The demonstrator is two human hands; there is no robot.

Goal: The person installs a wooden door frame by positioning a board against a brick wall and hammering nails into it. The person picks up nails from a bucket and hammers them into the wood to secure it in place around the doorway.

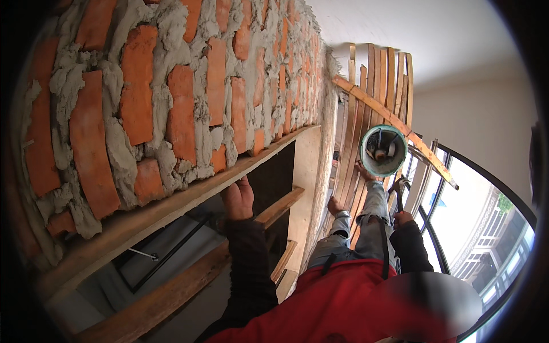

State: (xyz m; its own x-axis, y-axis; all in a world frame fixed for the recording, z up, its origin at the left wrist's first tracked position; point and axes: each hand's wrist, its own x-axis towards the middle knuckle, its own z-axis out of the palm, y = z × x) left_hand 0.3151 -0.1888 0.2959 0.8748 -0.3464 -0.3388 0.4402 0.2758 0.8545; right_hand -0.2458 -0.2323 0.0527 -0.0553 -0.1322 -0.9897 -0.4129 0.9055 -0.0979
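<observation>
My left hand (238, 199) is raised to a long wooden board (189, 197) running under the brickwork. Its fingers are curled at the board's lower edge, their tips partly hidden. At the right, my right hand (404, 218) is closed round the handle of a hammer (399, 191), head pointing away from me. Above the board rises a wall of orange bricks (137, 86) with rough grey mortar (171, 34) squeezed out of the joints.
Under my bare feet lie wooden planks (374, 74), crossed by a slanting timber (394, 121). A green-rimmed bucket (363, 150) holding tools stands by my feet. Wooden crosspieces (171, 286) span the opening below the board. Dark-framed windows (437, 188) are at the right.
</observation>
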